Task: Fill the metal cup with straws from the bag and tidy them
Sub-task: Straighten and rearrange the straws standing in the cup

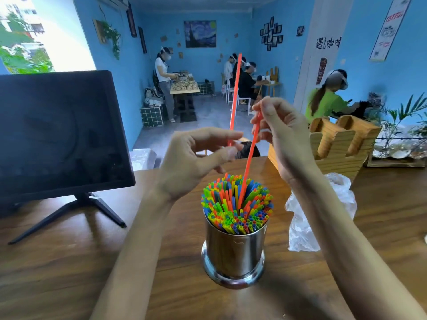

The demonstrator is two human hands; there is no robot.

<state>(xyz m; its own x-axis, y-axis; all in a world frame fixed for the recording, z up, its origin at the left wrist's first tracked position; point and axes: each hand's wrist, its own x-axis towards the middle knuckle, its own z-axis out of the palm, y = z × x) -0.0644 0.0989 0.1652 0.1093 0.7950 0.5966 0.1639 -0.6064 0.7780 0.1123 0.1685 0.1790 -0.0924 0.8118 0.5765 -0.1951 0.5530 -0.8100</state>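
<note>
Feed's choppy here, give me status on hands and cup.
Left hand pinches one orange straw; right hand lowers another into full metal cup. Nothing blocking.

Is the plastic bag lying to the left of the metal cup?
No. The plastic bag lies crumpled on the wooden table to the right of the metal cup, partly behind the right forearm.

Metal cup (233, 252): upright on the wooden counter, packed with colourful straws (238, 204)
Bag (321, 213): crumpled clear plastic, right of the cup
</note>
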